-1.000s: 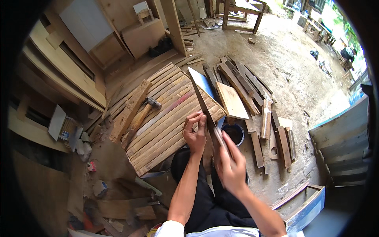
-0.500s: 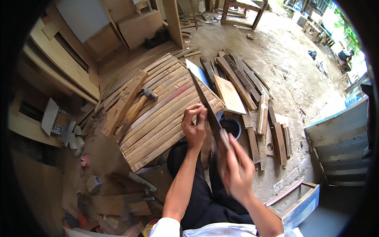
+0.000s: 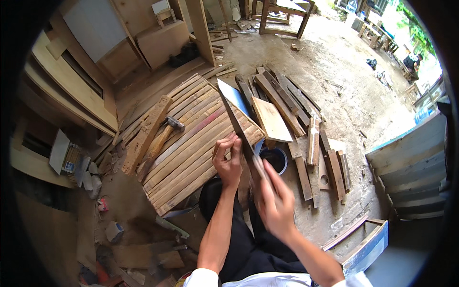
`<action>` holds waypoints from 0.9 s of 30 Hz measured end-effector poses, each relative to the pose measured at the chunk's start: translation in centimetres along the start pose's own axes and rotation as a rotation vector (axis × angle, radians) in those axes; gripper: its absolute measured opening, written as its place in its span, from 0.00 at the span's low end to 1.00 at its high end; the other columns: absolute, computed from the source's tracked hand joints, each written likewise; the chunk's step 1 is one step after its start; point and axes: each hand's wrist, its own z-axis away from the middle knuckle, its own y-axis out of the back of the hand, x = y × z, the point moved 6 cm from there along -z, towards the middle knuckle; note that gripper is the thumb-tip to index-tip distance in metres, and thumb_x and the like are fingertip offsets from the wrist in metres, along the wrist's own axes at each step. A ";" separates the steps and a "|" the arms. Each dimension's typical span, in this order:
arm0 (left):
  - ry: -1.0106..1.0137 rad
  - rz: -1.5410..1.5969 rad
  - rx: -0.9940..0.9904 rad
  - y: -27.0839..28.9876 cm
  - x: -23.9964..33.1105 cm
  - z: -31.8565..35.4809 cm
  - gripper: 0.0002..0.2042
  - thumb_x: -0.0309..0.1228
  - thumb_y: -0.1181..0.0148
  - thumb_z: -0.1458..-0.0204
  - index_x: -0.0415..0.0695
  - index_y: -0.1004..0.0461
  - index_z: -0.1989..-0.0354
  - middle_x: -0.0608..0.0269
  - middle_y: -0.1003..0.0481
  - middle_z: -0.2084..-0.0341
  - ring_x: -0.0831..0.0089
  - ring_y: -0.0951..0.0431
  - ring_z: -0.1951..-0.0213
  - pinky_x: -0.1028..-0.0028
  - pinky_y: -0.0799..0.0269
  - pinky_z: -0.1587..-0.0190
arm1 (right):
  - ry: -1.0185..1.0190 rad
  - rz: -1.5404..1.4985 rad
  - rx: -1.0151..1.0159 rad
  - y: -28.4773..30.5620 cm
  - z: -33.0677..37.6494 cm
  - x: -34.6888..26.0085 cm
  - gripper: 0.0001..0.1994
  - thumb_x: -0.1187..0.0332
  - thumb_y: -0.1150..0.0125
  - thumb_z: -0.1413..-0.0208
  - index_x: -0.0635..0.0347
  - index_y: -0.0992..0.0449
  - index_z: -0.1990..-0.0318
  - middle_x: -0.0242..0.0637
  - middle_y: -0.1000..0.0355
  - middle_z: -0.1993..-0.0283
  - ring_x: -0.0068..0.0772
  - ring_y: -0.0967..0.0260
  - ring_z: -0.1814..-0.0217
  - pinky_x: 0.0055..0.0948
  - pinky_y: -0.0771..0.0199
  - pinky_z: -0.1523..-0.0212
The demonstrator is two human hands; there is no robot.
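Observation:
A long, dark, tapering handsaw blade slants across my lap, its narrow tip over the far edge of a bamboo-slat bench. My left hand is closed, thumb and fingers pinched at the blade's left edge. On the blade's other side, near its wide lower end, my right hand is closed with its fingers pointing forward along the metal. Motion blurs its fingertips, and a slim pale shape there cannot be made out. A hammer lies on the slats beside a rough wood block.
Right of the bench lie a pale board, several dark wood strips and a dark bucket. A blue-sided drawer rests at lower right, below metal sheeting. Wooden cabinets stand at far left.
My right hand has shifted slightly along the blade, still blurred. My left hand keeps its pinch at the edge. The whole view has moved a little.

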 end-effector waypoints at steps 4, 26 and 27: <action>-0.016 -0.020 0.020 0.3 -0.7 0.7 0.02 0.22 0.35 0.45 0.39 0.22 0.66 0.56 0.20 0.61 0.62 0.20 0.54 0.67 0.26 0.50 | -0.038 -0.229 -0.194 3.0 11.3 -5.2 0.26 0.76 0.61 0.31 0.78 0.54 0.29 0.68 0.54 0.26 0.59 0.55 0.23 0.46 0.52 0.26; 0.018 -0.008 0.028 0.0 -0.2 1.1 0.04 0.20 0.35 0.45 0.41 0.24 0.67 0.55 0.18 0.59 0.65 0.21 0.57 0.68 0.26 0.53 | 0.063 0.001 -0.022 -0.6 -4.6 -0.9 0.22 0.73 0.45 0.37 0.76 0.34 0.37 0.56 0.28 0.40 0.39 0.29 0.38 0.32 0.34 0.36; 0.023 -0.047 0.024 0.1 0.0 0.8 0.04 0.20 0.35 0.45 0.41 0.24 0.67 0.55 0.18 0.59 0.65 0.21 0.58 0.68 0.26 0.54 | 0.031 -0.112 -0.070 -1.4 -5.7 0.1 0.22 0.72 0.46 0.36 0.75 0.34 0.37 0.55 0.27 0.41 0.37 0.29 0.38 0.30 0.34 0.36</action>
